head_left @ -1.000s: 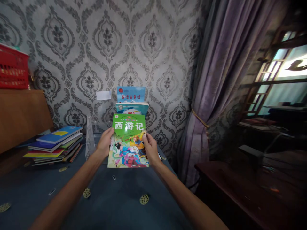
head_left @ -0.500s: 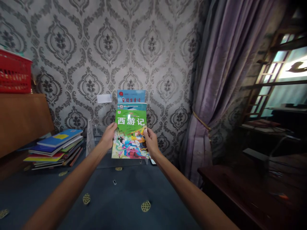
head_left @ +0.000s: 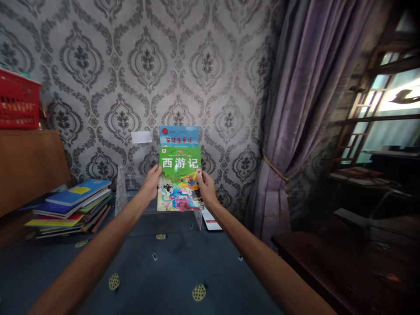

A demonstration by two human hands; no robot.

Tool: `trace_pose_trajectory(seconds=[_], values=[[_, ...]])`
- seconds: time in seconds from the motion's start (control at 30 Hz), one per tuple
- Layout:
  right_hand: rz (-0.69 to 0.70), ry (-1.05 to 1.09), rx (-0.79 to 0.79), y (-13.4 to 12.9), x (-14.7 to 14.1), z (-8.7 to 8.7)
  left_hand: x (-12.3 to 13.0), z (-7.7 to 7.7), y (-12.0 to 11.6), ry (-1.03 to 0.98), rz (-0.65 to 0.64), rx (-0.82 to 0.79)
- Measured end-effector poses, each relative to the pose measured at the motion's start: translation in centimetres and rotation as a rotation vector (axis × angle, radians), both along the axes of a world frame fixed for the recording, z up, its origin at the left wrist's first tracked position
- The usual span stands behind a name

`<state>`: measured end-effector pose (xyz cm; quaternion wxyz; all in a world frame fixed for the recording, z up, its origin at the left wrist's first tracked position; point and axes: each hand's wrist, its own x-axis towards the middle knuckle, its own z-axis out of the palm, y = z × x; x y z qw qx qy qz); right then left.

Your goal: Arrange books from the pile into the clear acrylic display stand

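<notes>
A green book [head_left: 180,179] with white characters and colourful figures on its cover is held upright between both hands. My left hand [head_left: 152,181] grips its left edge, and my right hand [head_left: 206,188] pinches the right edge, thumb on the cover. Behind it the top of a blue book [head_left: 179,134] with red characters shows, and a thin strip of another cover lies between the two. A clear acrylic stand [head_left: 120,192] is behind and below the green book, partly hidden by it.
A stack of books [head_left: 77,192] lies on the left of the dark tablecloth [head_left: 157,284]. A phone-like device [head_left: 211,221] is right of the stand. A red basket [head_left: 19,99] sits on a wooden cabinet [head_left: 33,162]. A purple curtain [head_left: 295,100] hangs at the right.
The green book has risen slightly and now covers more of the strip behind it. More of the phone-like device shows. The view has shifted a little.
</notes>
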<state>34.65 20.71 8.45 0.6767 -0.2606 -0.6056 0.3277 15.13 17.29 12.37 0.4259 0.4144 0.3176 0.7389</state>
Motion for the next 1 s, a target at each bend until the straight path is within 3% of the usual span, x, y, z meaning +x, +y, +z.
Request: trace_pose_trajectory(seconds=[0.47, 1.0], values=[[-0.007, 0.006, 0.038, 1.7, 0.0, 1.4, -0.1, 1.2, 1.4, 0.054, 0.001, 0.073], [0.013, -0.011, 0.021, 1.6, 0.0, 1.8, 0.2, 1.2, 1.5, 0.036, 0.071, 0.1]])
